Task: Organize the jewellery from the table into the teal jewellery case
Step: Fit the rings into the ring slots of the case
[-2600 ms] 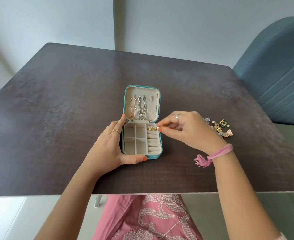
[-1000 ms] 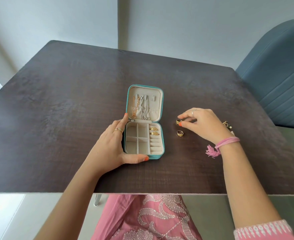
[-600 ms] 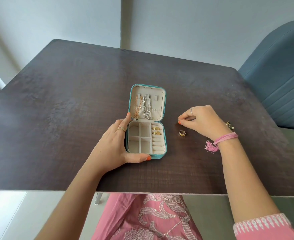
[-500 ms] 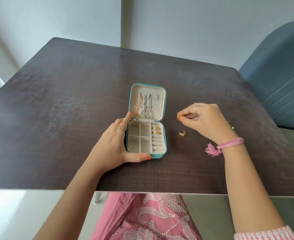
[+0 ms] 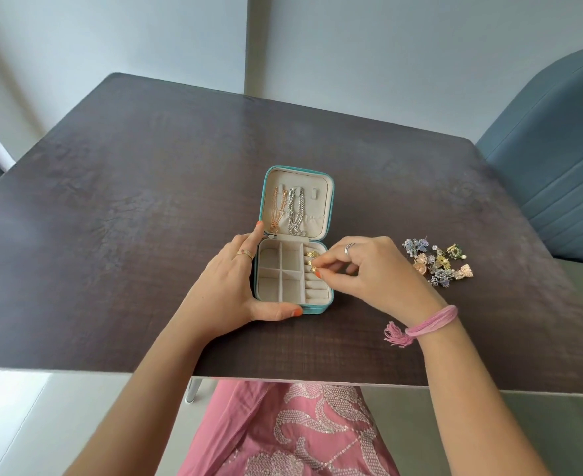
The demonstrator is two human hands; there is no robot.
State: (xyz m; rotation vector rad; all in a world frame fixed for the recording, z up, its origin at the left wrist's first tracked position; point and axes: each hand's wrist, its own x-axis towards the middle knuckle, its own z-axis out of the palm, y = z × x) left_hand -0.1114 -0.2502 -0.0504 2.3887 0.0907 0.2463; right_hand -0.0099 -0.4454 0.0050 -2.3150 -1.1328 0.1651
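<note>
Case (image 5: 295, 305) of teal sits open near the middle of the dark table (image 5: 118, 207) in the head view, its long axis running from six to twelve o'clock. The lid (image 5: 297, 204) lies back toward twelve o'clock and the tray lies toward six. A gold chain (image 5: 277, 211) and a silver chain (image 5: 296, 214) hang in the lid, both running along that same axis into a gathered pocket. The tray has four square cells on its nine o'clock side and a column of ring rolls on its three o'clock side. A gold ring (image 5: 310, 253) sits in the topmost roll.

The left hand (image 5: 226, 286) grips the case from nine o'clock, the index finger laid along the hinge corner and the thumb curled against the front edge at six o'clock. The right hand (image 5: 376, 273) reaches in from three o'clock, and its thumb and forefinger pinch a second gold ring (image 5: 314, 268) at the ring rolls, just below the first. Whether this ring is already seated I cannot tell.

A pile of earrings (image 5: 436, 264), floral and bell-shaped, lies on the table at three o'clock from the case, well apart from it and just beyond the right hand. A pink thread bracelet (image 5: 430, 324) circles the right wrist. A blue chair (image 5: 554, 173) stands at the table's two o'clock corner.

No brand, label or writing can be read anywhere.
</note>
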